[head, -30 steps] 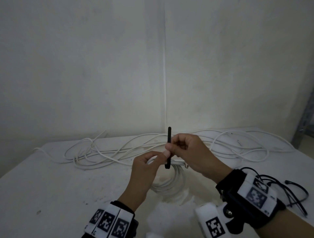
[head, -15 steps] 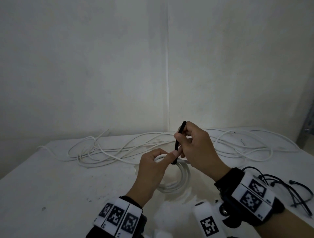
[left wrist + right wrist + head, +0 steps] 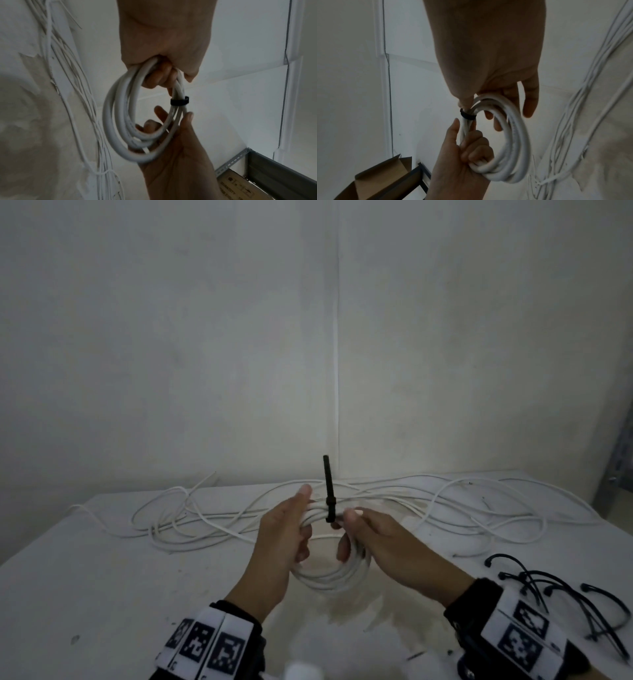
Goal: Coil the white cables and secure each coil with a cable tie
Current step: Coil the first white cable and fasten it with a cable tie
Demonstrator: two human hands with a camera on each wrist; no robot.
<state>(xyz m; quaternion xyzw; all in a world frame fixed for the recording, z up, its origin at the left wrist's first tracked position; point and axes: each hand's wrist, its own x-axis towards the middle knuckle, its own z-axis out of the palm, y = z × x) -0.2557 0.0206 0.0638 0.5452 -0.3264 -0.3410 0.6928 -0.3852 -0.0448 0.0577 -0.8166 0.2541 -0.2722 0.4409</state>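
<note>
Right now the left hand (image 3: pixel 281 537) has its fingers (image 3: pixel 475 155) curled through the white coil (image 3: pixel 330 571), gripping the bundled turns just to one side of the black cable tie (image 3: pixel 329 494). The right hand (image 3: pixel 383 537) grasps the same coil on the other side of the tie: its thumb and forefinger close on the strands beside the band, while the other fingers (image 3: pixel 529 100) reach through the ring more loosely. Between the two grips, the tie's band is cinched around the turns, as both wrist views show, and its long free tail stands upright above the hands in the head view. The coil hangs between the hands, held up off the desk (image 3: pixel 102 577).

Judging from this, the step in hand is the securing of this first coil, and it looks nearly finished: the band is drawn snug and neither hand holds the tail. The next move likely calls for setting this coil down and picking one of the loose white cables (image 3: pixel 462 508) that sprawl across the back of the desk, well apart from the hands. It would have to be wound into even turns, with one hand holding the loops while the other feeds. A heap of spare ties (image 3: pixel 555 594) lies on the desk near the right wrist, within easy reach.
</note>
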